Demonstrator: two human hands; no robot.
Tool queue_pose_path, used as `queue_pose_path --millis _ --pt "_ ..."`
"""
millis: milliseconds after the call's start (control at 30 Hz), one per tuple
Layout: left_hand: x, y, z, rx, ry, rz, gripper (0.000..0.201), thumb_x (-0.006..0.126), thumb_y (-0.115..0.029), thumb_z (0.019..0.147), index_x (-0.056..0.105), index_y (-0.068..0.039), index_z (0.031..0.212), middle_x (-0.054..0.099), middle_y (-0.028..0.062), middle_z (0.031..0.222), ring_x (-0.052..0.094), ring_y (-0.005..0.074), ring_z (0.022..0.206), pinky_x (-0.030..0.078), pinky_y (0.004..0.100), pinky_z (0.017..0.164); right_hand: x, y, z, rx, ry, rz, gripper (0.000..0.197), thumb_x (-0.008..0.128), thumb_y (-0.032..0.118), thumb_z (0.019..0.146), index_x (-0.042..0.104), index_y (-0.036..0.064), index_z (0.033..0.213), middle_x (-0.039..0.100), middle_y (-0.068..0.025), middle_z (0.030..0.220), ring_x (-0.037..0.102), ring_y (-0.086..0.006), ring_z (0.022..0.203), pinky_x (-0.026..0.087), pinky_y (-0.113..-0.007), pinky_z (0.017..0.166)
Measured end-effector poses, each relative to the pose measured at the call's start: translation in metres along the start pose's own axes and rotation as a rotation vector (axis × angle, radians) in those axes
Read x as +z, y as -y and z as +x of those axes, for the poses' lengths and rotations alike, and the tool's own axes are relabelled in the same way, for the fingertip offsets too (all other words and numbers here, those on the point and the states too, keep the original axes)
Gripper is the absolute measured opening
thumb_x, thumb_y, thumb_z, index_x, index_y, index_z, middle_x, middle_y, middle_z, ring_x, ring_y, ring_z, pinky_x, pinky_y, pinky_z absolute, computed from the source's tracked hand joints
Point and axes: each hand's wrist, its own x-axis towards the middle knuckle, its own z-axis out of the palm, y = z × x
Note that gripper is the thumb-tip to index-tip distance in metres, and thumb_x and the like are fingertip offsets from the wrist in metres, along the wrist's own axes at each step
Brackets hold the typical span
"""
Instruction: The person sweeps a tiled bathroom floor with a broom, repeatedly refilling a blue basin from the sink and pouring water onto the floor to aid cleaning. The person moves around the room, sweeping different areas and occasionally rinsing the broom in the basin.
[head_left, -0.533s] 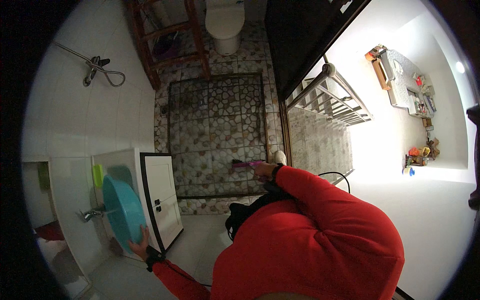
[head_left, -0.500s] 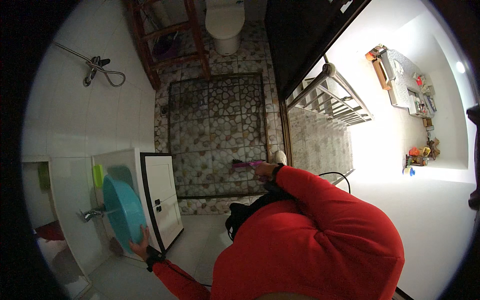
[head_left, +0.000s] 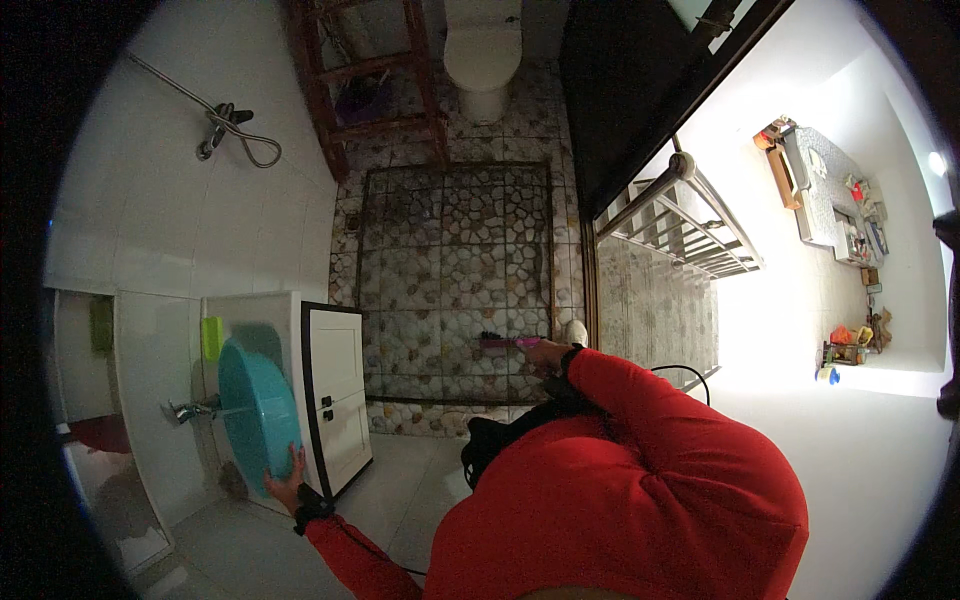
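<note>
My left hand (head_left: 287,482) grips the near rim of a teal plastic basin (head_left: 262,405), which rests tilted on the washstand at my left. A chrome faucet (head_left: 190,410) reaches over the basin's side, and a thin stream of water seems to run from it. Out in front of my body, my right hand (head_left: 550,357) is closed round the handle of a pink brush with dark bristles (head_left: 508,341). The brush points left above the pebble-patterned floor. The basin's inside is mostly out of sight.
A white cabinet with dark trim (head_left: 337,385) stands beneath the washstand, with a bright green item (head_left: 211,338) behind the basin. Ahead are a toilet (head_left: 483,60) and a brown wooden ladder-like rack (head_left: 425,90). A metal railing (head_left: 690,215) lies beyond the doorway at right.
The whole view has shifted, so the room appears farther right and slightly lower. Both hands keep their holds on the basin and the brush.
</note>
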Motion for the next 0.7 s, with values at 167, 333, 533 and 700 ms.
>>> queue_pose_path --millis 167,333,533,700 --pt "-0.005 -0.009 0.010 0.065 0.034 0.203 0.081 0.061 -0.010 0.086 0.008 -0.005 0.147 -0.004 0.0289 0.150 0.007 0.0538 0.138 0.038 0.0688 0.106 -0.005 0.001 0.002 0.002 0.021 0.024 0.017 0.065 0.019 0.083 0.067 0.0074 0.070 0.063 -0.0089 0.068 0.062 -0.0221 0.061 0.050 -0.037 0.054" --pt "0.001 -0.010 0.001 -0.092 -0.024 -0.028 0.080 0.062 -0.008 0.085 0.012 -0.007 0.148 -0.002 0.0297 0.150 0.012 0.0524 0.138 0.041 0.0675 0.103 -0.006 0.002 -0.005 -0.001 0.028 0.099 0.017 0.064 0.019 0.084 0.067 0.0074 0.072 0.063 -0.0090 0.069 0.062 -0.0222 0.062 0.050 -0.037 0.055" --pt "-0.018 -0.021 0.034 0.196 0.022 0.551 0.082 0.076 -0.006 0.078 0.026 -0.004 0.143 0.020 0.0303 0.146 0.040 0.0479 0.126 0.050 0.0568 0.099 -0.012 0.003 -0.016 0.006 0.042 0.183 0.017 0.064 0.020 0.085 0.068 0.0074 0.075 0.063 -0.0090 0.071 0.061 -0.0223 0.063 0.050 -0.038 0.056" --pt "-0.046 -0.057 0.087 0.339 0.103 0.980 0.079 0.082 -0.005 0.075 0.034 0.001 0.137 0.038 0.0292 0.137 0.055 0.0432 0.112 0.057 0.0489 0.092 -0.019 0.006 -0.018 0.021 0.060 0.233 0.016 0.063 0.020 0.086 0.068 0.0075 0.076 0.063 -0.0091 0.072 0.061 -0.0224 0.064 0.050 -0.038 0.057"
